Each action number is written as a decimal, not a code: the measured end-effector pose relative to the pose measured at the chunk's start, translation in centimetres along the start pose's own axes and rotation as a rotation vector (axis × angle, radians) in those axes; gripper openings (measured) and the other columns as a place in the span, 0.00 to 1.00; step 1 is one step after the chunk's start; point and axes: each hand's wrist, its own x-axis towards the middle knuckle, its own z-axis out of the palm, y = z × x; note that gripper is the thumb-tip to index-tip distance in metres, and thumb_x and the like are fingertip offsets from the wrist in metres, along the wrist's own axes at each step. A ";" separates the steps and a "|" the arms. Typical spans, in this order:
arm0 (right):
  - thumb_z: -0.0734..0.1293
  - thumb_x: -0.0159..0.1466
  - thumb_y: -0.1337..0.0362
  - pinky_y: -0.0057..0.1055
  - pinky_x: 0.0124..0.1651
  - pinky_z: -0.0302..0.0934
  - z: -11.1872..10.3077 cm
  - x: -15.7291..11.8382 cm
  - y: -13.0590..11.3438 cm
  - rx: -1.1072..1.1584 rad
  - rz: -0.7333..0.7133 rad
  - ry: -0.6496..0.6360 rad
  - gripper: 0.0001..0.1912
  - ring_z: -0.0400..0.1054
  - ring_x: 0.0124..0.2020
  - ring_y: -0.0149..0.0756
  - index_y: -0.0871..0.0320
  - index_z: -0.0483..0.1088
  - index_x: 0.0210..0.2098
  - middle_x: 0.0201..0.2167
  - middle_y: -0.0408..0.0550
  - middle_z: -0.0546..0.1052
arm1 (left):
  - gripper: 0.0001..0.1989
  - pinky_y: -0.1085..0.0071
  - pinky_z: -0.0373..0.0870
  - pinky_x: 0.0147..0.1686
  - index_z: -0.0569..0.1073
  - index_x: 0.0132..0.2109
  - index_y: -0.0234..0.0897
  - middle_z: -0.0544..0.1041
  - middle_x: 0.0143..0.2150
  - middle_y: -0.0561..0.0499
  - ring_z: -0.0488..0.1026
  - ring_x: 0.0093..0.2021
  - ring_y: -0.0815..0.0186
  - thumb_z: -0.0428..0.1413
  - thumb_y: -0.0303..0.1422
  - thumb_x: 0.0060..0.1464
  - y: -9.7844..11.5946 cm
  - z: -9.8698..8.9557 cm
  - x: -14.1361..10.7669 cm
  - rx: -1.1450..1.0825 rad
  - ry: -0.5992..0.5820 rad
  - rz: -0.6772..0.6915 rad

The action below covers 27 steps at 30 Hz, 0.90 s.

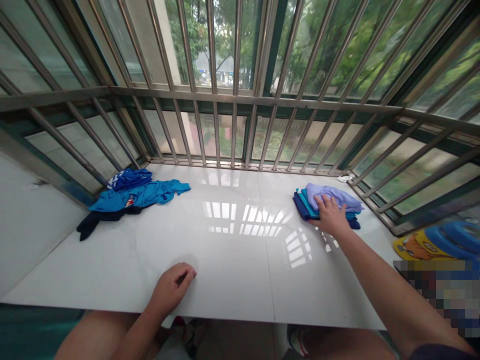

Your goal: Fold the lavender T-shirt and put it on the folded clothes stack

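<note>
- The fingers of the right hand (330,214) lay spread and flat on the near edge of a stack of folded clothes (330,200), pressing on it without gripping anything.
- That stack sat at about two o'clock on the white ledge (232,240); a pale lilac piece lay on top, with teal and dark blue layers showing beneath at its left edge.
- The right forearm ran back from the stack toward five o'clock, crossing the ledge's near right corner.
- The left hand (172,287) rested near the front edge of the ledge at about seven o'clock, fingers curled loosely inward with the tips touching the surface, holding nothing.
- A loose heap of unfolded clothes (131,195) lay at about ten o'clock, well apart from both hands: bright blue shirts on top, and a dark navy piece trailing toward the ledge's left edge.
- The middle of the ledge, between heap and stack, mirrored the window bars (232,125).
- Those metal bars enclosed the ledge on the far and both side edges, with green trees beyond.
- A small white scrap (344,178) lay at the far right corner, just beside the bars.
- A cartoon-printed cloth (435,242) in yellow and blue showed at four o'clock, off the ledge.
</note>
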 end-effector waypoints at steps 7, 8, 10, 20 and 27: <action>0.57 0.75 0.41 0.76 0.72 0.40 -1.6 0.2 -3.5 0.057 0.040 0.060 0.37 0.50 0.75 0.65 0.56 0.59 0.74 0.76 0.64 0.59 | 0.19 0.70 0.73 0.39 0.78 0.34 0.42 0.81 0.34 0.51 0.79 0.36 0.62 0.52 0.44 0.70 0.0 0.0 -0.1 0.005 -0.009 -0.005; 0.57 0.75 0.41 0.75 0.72 0.41 -1.8 0.7 -3.7 0.073 0.076 0.094 0.37 0.50 0.75 0.66 0.57 0.60 0.74 0.76 0.65 0.58 | 0.19 0.70 0.73 0.39 0.78 0.34 0.43 0.81 0.33 0.51 0.79 0.36 0.62 0.52 0.44 0.70 0.0 0.0 0.0 0.007 -0.011 -0.007; 0.58 0.74 0.39 0.77 0.70 0.43 -2.1 1.6 -4.2 0.106 0.164 0.131 0.41 0.46 0.76 0.70 0.59 0.58 0.75 0.78 0.67 0.52 | 0.19 0.69 0.73 0.39 0.78 0.33 0.43 0.82 0.33 0.51 0.79 0.36 0.62 0.52 0.45 0.70 0.1 -0.1 0.0 0.007 -0.010 -0.009; 0.55 0.75 0.55 0.61 0.65 0.59 -1.8 3.7 -4.2 0.249 0.323 0.022 0.27 0.69 0.61 0.62 0.66 0.72 0.62 0.60 0.72 0.75 | 0.21 0.69 0.74 0.37 0.78 0.32 0.43 0.81 0.32 0.50 0.79 0.35 0.61 0.50 0.46 0.70 0.5 -0.1 0.1 0.007 0.005 -0.007; 0.53 0.76 0.57 0.43 0.49 0.65 -5.5 5.5 1.4 0.248 0.511 0.082 0.27 0.75 0.47 0.56 0.67 0.74 0.58 0.47 0.69 0.80 | 0.19 0.70 0.74 0.38 0.79 0.34 0.43 0.82 0.34 0.50 0.79 0.36 0.62 0.52 0.45 0.70 0.2 0.0 0.0 -0.012 -0.005 0.010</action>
